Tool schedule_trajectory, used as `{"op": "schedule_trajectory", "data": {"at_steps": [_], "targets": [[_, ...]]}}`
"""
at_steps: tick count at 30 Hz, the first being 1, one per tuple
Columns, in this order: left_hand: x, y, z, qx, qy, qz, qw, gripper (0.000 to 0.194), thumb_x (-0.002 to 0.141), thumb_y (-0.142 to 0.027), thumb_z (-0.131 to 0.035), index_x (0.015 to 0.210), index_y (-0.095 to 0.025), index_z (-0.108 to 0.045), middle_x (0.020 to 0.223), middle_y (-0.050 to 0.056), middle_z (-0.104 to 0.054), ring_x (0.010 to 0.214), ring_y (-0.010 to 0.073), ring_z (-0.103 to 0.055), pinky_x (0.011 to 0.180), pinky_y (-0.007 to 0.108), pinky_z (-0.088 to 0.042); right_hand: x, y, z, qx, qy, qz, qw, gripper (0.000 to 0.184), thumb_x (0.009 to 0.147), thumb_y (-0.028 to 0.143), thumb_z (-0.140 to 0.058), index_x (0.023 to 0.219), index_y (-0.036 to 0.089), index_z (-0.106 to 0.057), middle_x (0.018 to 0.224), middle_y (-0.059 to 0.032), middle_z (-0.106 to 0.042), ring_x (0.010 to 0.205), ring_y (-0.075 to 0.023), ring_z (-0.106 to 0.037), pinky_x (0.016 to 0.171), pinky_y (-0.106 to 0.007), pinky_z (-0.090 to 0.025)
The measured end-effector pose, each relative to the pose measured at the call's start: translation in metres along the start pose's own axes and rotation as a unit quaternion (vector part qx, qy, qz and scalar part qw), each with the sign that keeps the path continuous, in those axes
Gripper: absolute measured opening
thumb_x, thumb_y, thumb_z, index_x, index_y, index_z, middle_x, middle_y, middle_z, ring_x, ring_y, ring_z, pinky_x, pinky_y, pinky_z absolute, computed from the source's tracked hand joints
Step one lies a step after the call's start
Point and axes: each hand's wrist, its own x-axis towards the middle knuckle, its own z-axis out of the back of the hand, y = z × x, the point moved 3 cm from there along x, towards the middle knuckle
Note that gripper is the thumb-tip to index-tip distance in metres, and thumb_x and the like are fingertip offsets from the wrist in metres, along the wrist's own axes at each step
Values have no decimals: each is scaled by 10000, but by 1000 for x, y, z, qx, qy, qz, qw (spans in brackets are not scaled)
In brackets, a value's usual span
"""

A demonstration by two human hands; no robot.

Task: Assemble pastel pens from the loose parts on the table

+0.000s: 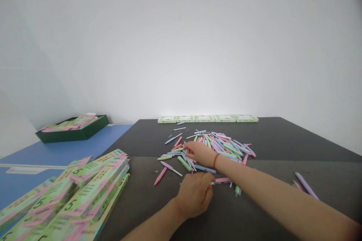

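Note:
My left hand (pixel 195 194) is closed in a fist near the front of the pile. A slim, whitish end pokes out at its right side, looking like part of a pen; the rest is hidden by the fingers. My right hand (pixel 200 153), a red cord at its wrist, reaches over the left part of the pen pile (pixel 223 145). Its fingers are bent down together among the pens, and what they grip cannot be made out. The pens are pink, green, blue and purple. A purple pen (pixel 167 165) with a white refill and a pink pen barrel (pixel 160 176) lie left of the hands.
Green-and-pink printed boxes (pixel 85 196) are stacked at the left. A dark green tray (pixel 85 132) holding more boxes stands on the blue surface (pixel 120 132). Several pale boxes (pixel 205 119) line the black table's back edge. Another purple pen (pixel 307 185) lies at the right.

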Motion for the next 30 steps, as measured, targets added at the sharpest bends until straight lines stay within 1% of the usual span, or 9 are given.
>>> {"op": "schedule_trajectory", "data": {"at_steps": [4, 8, 13, 18, 21, 24, 27, 29, 30], "targets": [[-4, 2, 6, -69, -46, -64, 995, 140, 792, -142, -365, 876, -204, -459, 763, 32, -597, 684, 176, -558, 620, 270, -369, 45, 33, -35, -49, 46, 57, 996, 235, 801, 281, -611, 1022, 201, -623, 976, -56, -685, 908, -215, -628, 771, -308, -453], [-4, 4, 10, -102, -73, -82, 989, 95, 790, -159, -355, 811, -209, -433, 696, 22, -563, 631, 170, -535, 595, 268, -361, 66, 48, -52, -95, 73, 93, 988, 256, 799, 321, -601, 1004, 169, -626, 1058, -116, -661, 925, -267, -636, 730, -343, -490], [-2, 6, 8, -108, -81, -57, 989, 111, 793, -144, -356, 821, -210, -440, 695, 17, -558, 634, 166, -535, 604, 262, -362, 68, 43, -55, -124, 80, 98, 984, 175, 806, 234, -565, 945, 143, -620, 1012, -134, -671, 917, -270, -642, 751, -345, -488], [-3, 1, 6, -112, -74, -62, 989, 117, 792, -134, -365, 824, -208, -449, 705, 17, -565, 643, 163, -536, 602, 257, -353, 58, 41, -56, -101, 63, 67, 991, 175, 766, 170, -567, 937, 141, -595, 1004, -143, -670, 890, -280, -644, 731, -359, -475], [-5, 1, 5, -127, -79, -50, 988, 137, 810, -130, -360, 845, -203, -470, 718, 17, -570, 647, 157, -530, 610, 255, -346, 53, 40, -43, -62, 33, 22, 997, 160, 729, 156, -581, 888, 146, -582, 898, -122, -685, 805, -255, -647, 703, -340, -459], [-5, 7, 6, -150, -97, -6, 984, 157, 843, -136, -352, 828, -202, -494, 669, -4, -534, 614, 143, -507, 599, 246, -332, 35, 31, -11, -5, -20, -33, 999, 88, 765, 182, -523, 844, 153, -551, 768, -74, -664, 693, -189, -615, 626, -271, -434], [-3, 13, 6, -187, -110, 53, 975, 185, 872, -140, -341, 806, -201, -503, 644, -22, -500, 597, 129, -486, 591, 233, -328, -9, 17, 30, 55, -65, -70, 994, 114, 815, 155, -399, 789, 170, -509, 692, -17, -604, 595, -119, -545, 533, -201, -385], [0, 16, 6, -203, -121, 90, 967, 194, 883, -145, -336, 817, -202, -509, 620, -34, -472, 575, 123, -467, 575, 226, -322, -48, 11, 51, 104, -61, -81, 989, 165, 863, 199, -334, 822, 182, -492, 577, 43, -518, 459, -92, -454, 454, -188, -343], [1, 17, 7, -206, -126, 107, 965, 194, 885, -148, -335, 823, -202, -511, 602, -40, -455, 560, 121, -456, 564, 223, -318, -67, 8, 58, 205, -58, -103, 972, 175, 881, 241, -326, 833, 188, -485, 545, 64, -471, 415, -87, -399, 423, -190, -315]]}}
